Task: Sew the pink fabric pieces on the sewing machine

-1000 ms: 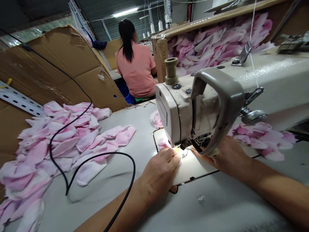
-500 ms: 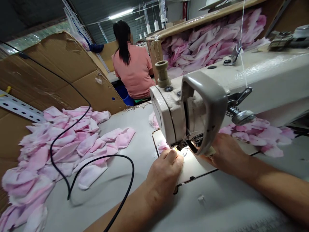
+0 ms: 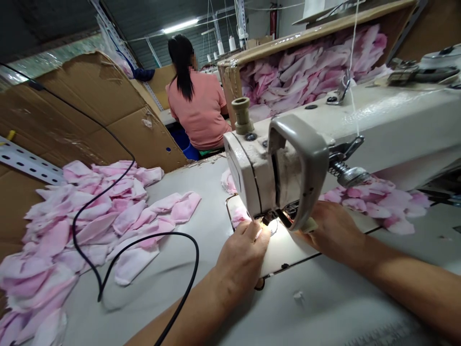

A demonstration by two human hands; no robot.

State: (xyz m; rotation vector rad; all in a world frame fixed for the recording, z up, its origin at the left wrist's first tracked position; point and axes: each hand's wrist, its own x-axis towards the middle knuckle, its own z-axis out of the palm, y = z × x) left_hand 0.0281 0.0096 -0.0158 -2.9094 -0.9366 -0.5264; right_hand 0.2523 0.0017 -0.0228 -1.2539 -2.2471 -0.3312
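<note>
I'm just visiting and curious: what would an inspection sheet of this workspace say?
Surface: grey table, brightly lit around the needle area.
Job's things: sewing machine; pink-and-white fabric piece by its needle area.
Clutter: big fabric pile, left; smaller fabric pile, right.
Hands: left hand pinches the fabric piece; right hand has fingertips hidden by the grey guard.
Cables: black cable crosses before the big fabric pile.
Surroundings: seated person; fabric-stuffed cardboard box.

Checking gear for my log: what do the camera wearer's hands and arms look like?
The left hand and right hand are gloveless. Both forearms are bare, with no sleeve, watch or bracelet showing. The sewing machine partly hides the right fingers.
</note>
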